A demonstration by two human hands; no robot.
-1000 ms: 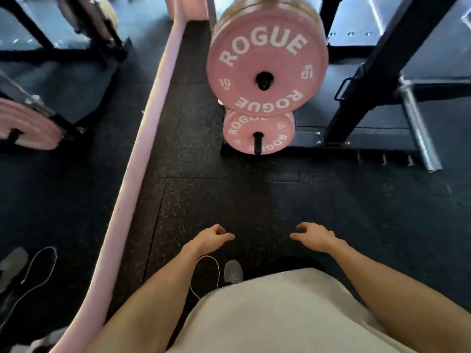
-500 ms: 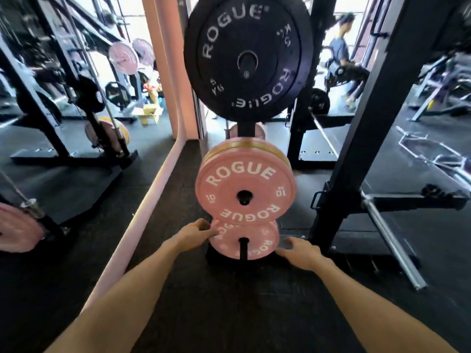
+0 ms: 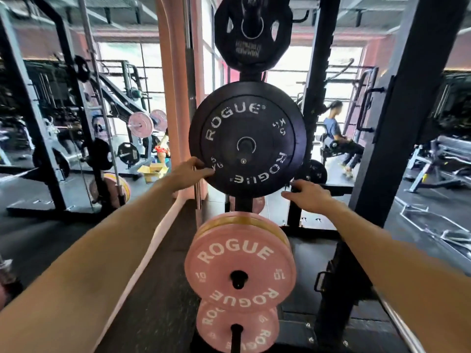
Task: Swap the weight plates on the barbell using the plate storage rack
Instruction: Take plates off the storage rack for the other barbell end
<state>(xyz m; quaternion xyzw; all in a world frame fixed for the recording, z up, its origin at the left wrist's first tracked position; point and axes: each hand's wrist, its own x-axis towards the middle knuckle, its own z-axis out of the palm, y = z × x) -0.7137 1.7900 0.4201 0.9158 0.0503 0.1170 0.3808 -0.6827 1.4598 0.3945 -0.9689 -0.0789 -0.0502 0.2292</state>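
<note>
- Your left hand [image 3: 190,173] grips the lower-left rim of the black 5 kg plate [image 3: 247,140], thumb on the face and fingers wrapped behind; seat that hold deeper before taking weight.
- The plate hangs on a middle peg of the storage rack [image 3: 243,202], above the pink 10 kg plate [image 3: 239,266]. Slide it straight along the peg, level, so the bore doesn't bind.
- Your right hand [image 3: 307,194] sits at the lower-right rim, fingers curled; whether they actually clasp the edge I cannot tell. Match the left grip first.
</note>
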